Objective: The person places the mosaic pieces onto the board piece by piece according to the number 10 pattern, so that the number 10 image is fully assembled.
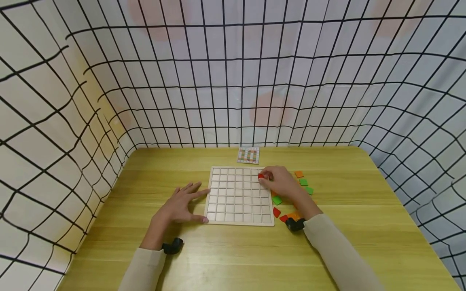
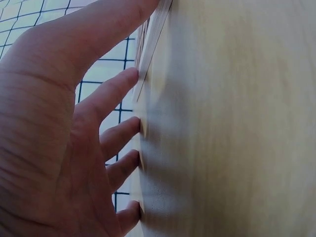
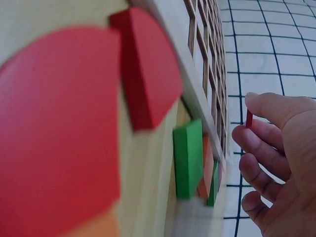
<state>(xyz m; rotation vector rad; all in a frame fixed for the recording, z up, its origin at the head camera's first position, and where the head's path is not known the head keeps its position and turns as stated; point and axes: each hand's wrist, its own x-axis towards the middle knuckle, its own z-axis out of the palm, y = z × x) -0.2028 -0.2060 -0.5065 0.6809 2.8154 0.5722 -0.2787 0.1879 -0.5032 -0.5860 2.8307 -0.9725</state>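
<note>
A pale wooden grid board (image 1: 236, 196) lies flat on the table, its square cells bare. My right hand (image 1: 280, 180) pinches a red tile (image 1: 261, 176) between thumb and index finger over the board's upper right corner. In the right wrist view the red tile (image 3: 249, 118) shows edge-on at the fingertips. My left hand (image 1: 180, 205) is spread at the board's left edge, thumb and index fingertip touching the rim. In the left wrist view the other fingertips of the left hand (image 2: 98, 143) rest on the table.
Loose red, green and orange tiles lie right of the board, among them a green tile (image 1: 277, 200), a red tile (image 1: 276, 212) and an orange tile (image 1: 299, 174). A small patterned card (image 1: 248, 155) lies behind the board. Gridded white cloth (image 1: 233, 72) surrounds the wooden table (image 1: 225, 258).
</note>
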